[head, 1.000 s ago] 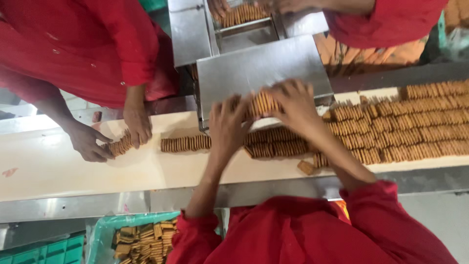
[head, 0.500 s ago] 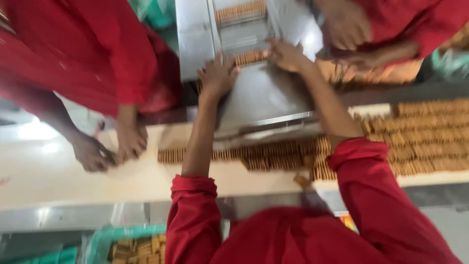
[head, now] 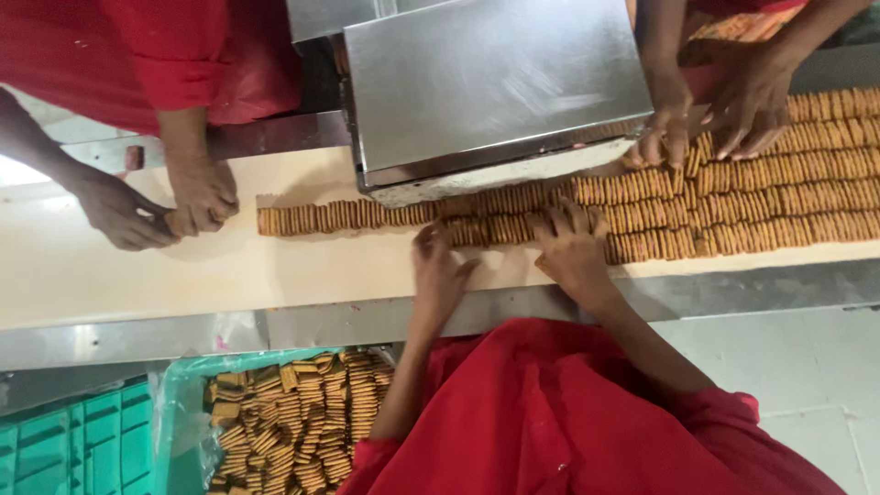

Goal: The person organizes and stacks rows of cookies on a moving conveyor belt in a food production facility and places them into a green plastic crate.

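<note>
Brown rectangular biscuits stand on edge in long rows (head: 779, 197) on a cream conveyor belt (head: 137, 275). My left hand (head: 438, 268) rests on the belt with its fingers against the left end of a short near row of biscuits (head: 495, 229). Over the right end of that same row lies my right hand (head: 570, 246), fingers curled on the biscuits. The row is squeezed between the two hands. My red sleeves and clothing fill the bottom of the view.
A steel chute plate (head: 495, 82) overhangs the belt's far side. One co-worker's hands (head: 197, 194) pinch biscuits at the left; another's hands (head: 747, 101) press rows at the right. A green crate (head: 174, 412) of loose biscuits sits below the belt's steel edge (head: 779, 289).
My hands came down from the steel chute to the near row on the belt. The biscuits they carried up are no longer in them.
</note>
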